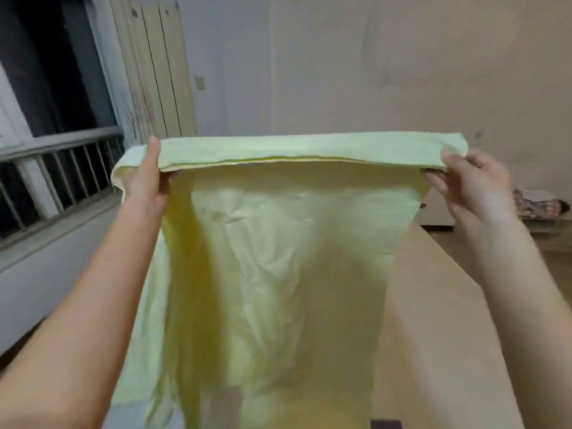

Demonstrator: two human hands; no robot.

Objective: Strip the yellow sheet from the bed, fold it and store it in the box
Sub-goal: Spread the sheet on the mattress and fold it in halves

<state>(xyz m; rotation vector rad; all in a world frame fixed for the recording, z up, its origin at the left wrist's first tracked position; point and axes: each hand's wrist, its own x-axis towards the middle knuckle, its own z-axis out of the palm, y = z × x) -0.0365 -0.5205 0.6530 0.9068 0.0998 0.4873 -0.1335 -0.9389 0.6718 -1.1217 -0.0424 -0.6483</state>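
Currently both arms extended forward. Left hand grips the left top corner of the pale yellow cotton sheet; right hand pinches the right corner. Top edge folded over, taut between hands; remainder hangs down over the bare beige bed. Barred window at left.

Pretty bare room tbh, plain scuffed wall with a small wall plate, pale boards leaning beside a dark window with grey bars, and a light wooden platform on the right, maybe a bed base.
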